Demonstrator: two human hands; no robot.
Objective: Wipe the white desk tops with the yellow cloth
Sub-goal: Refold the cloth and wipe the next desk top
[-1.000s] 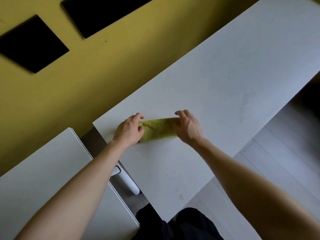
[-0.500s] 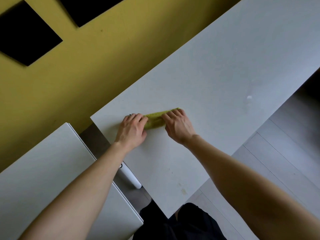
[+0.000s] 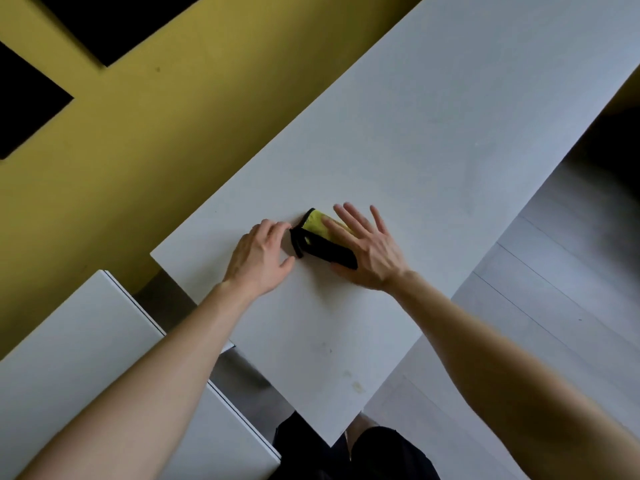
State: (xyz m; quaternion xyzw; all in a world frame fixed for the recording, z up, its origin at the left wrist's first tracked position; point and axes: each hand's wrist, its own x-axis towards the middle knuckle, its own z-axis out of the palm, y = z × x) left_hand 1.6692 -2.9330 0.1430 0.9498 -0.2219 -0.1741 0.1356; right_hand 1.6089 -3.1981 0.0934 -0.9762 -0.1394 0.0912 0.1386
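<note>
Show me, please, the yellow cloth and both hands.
yellow cloth [image 3: 314,226]: head view, its yellow face beside the black trim.
left hand [image 3: 258,259]: head view, back of the hand.
right hand [image 3: 373,256]: head view, back of the hand.

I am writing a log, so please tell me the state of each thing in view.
yellow cloth: folded small, on the large desk, black edge showing
left hand: fingers curled at the cloth's end, grip unclear
right hand: fingers straight and spread, on the cloth
large desk: faint stains near its near corner
small desk: separated by a gap

Cloth [image 3: 316,226] on desk top [image 3: 433,140], under right hand [image 3: 372,252], beside left hand [image 3: 259,259].
</note>
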